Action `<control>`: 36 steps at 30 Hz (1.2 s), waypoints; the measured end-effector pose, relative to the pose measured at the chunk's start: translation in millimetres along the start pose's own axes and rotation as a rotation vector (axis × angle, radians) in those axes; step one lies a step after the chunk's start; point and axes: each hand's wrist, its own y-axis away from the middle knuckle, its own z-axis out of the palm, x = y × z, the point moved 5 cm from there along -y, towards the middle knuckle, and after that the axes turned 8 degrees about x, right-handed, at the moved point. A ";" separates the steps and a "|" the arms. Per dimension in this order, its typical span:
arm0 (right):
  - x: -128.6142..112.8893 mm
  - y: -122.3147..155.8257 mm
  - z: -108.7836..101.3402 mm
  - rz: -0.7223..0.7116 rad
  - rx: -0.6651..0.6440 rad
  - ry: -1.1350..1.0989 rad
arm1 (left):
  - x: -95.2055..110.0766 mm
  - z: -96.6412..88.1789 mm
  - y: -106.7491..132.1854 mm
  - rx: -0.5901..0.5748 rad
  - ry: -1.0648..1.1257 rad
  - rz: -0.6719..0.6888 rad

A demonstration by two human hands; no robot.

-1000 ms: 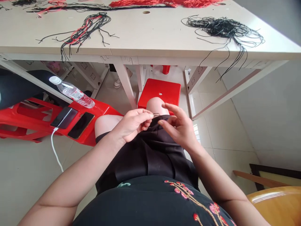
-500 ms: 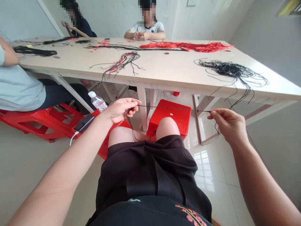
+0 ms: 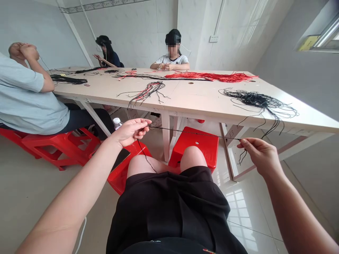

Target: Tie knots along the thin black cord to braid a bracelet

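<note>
A thin black twisted cord point(image 3: 194, 133) is stretched nearly straight between my two hands, above my knees and in front of the table edge. My left hand point(image 3: 131, 132) pinches its left end between thumb and forefinger, the other fingers curled. Loose black strands hang from beneath that hand to my lap. At the other end, my right hand point(image 3: 261, 152) is closed on the cord with thumb and fingertips, and short loose ends dangle below it.
On the table point(image 3: 196, 102) lie a tangled black cord bundle point(image 3: 258, 98), a black-and-red bundle point(image 3: 148, 91) and long red cords point(image 3: 212, 76). A red stool point(image 3: 194, 144) stands under the table edge. A bottle point(image 3: 117, 122) is beyond my left forearm. Several people sit around the table.
The view has tilted up, showing more wall and the people. Both hands keep hold of the taut cord, which now slopes slightly down to the right.
</note>
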 end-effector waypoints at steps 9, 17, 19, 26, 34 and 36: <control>-1.0 3.9 -2.0 0.035 -0.013 -0.019 | 0.8 -2.9 0.9 0.019 0.001 0.000; 0.7 2.2 -1.7 -0.057 -0.019 -0.082 | -2.1 -6.8 -4.5 0.019 -0.022 0.008; 0.9 2.2 -1.0 -0.068 -0.026 -0.088 | -3.4 -9.6 -7.2 0.020 -0.030 0.012; 2.2 3.9 5.3 -0.014 -0.127 -0.214 | -5.7 -18.4 -17.0 0.073 -0.049 -0.035; 0.3 6.9 7.3 0.073 -0.184 -0.379 | 1.4 -12.1 -19.1 0.134 -0.048 -0.004; 1.8 7.6 7.9 0.078 -0.192 -0.382 | 1.5 -11.2 -18.9 0.133 -0.043 -0.005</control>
